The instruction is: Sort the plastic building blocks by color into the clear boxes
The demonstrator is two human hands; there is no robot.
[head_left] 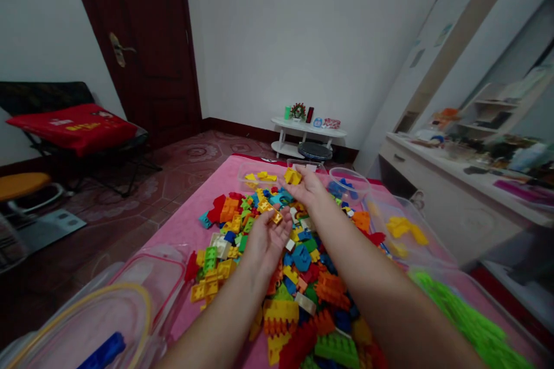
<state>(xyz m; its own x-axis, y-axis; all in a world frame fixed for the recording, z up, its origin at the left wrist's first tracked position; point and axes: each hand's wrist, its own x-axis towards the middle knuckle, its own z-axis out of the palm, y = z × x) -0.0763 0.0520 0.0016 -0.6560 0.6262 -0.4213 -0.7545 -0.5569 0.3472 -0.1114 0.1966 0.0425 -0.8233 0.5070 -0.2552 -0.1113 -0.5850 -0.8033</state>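
Over the pile of mixed toy building bricks [303,256], my left hand [265,236] is turned palm up, its fingers curled round a yellow brick [276,217]. More yellow bricks lie just beyond its fingertips; whether they touch is hard to tell. Farther forward, my right hand [306,187] grips some yellow bricks [293,176] between thumb and fingers. It is beside the right end of a clear box [242,176], in which several yellow bricks [261,177] lie. My right forearm crosses above the pile and hides part of it.
A pink cloth [197,199] covers the table. At the right stand a round tub with blue bricks [341,184], a box with yellow pieces [404,228] and one with green pieces [463,317]. Clear lids [158,259] and a blue piece [104,351] lie front left.
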